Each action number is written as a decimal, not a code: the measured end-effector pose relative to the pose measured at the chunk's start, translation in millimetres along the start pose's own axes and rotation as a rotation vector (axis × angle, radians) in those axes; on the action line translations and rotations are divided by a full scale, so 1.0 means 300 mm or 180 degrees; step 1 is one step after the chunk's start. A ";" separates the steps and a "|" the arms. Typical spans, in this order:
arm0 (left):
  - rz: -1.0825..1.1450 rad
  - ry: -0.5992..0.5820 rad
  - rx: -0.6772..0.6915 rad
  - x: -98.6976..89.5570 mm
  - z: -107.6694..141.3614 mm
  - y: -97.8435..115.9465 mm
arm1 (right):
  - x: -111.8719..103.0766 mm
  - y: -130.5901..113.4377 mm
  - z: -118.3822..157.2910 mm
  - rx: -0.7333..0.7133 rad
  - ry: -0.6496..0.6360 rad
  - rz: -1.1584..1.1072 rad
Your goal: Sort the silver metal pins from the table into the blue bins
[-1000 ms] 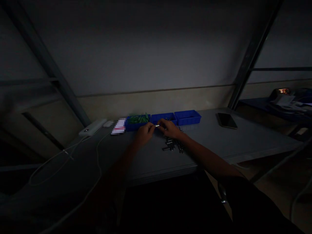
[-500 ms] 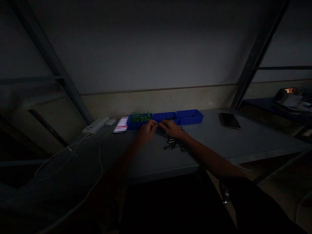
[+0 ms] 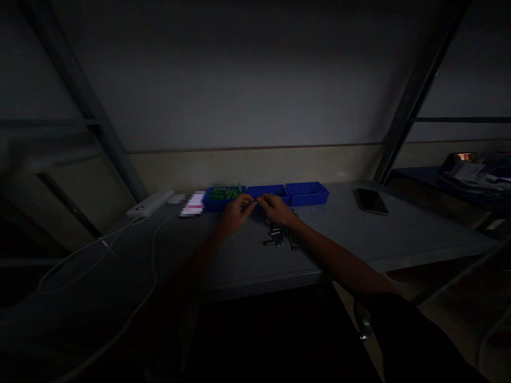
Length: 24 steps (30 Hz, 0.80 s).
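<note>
My left hand (image 3: 236,211) and my right hand (image 3: 276,208) meet fingertip to fingertip in front of the blue bins. Both are closed in a pinch around a small piece (image 3: 254,202), too dark and tiny to name. Behind my left hand is a blue bin (image 3: 213,206) filled with green pieces. The middle blue bin (image 3: 261,189) stands just behind the fingertips, with a few dark bits in it. Under my right wrist lies a pile of small metal parts (image 3: 277,234) on the grey table (image 3: 239,260), partly hidden by the forearm.
A third blue bin (image 3: 307,198) stands to the right. Farther right lies a dark phone (image 3: 371,201). On the left are a lit phone (image 3: 192,205), a white power strip (image 3: 149,204) and a loose white cable (image 3: 154,255). A wall closes off the back.
The view has shifted slightly, so the table things sit a little farther left. My hands stay together at the small piece, with the fingers turned slightly.
</note>
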State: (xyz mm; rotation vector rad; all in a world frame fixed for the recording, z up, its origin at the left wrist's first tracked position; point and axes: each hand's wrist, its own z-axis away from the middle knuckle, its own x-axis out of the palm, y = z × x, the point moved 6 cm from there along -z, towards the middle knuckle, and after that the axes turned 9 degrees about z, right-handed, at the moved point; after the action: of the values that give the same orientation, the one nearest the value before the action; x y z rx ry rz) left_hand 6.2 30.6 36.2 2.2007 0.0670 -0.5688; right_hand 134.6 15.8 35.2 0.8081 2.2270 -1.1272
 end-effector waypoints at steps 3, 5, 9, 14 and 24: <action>-0.0044 0.0029 -0.0038 -0.004 -0.002 -0.005 | -0.002 -0.006 0.005 -0.0028 0.0011 0.0062; -0.0101 0.0028 -0.0103 -0.006 -0.003 -0.012 | -0.006 -0.020 0.010 -0.0201 0.0014 0.0188; -0.0309 -0.0017 -0.0183 -0.002 -0.001 -0.020 | -0.010 -0.045 0.018 -0.0544 -0.0015 0.0618; -0.0465 -0.0181 -0.0153 0.019 0.007 -0.020 | -0.036 -0.027 0.010 -0.0259 0.0134 0.1028; -0.1373 -0.1455 0.0562 0.141 0.076 0.015 | -0.096 0.105 0.000 0.0806 0.0366 0.1981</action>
State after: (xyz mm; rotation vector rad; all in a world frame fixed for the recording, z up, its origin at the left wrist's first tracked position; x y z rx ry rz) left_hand 36.6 4.6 9.2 2.1763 0.2611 -1.3501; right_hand 176.6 23.1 37.7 1.5680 1.7262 -1.0654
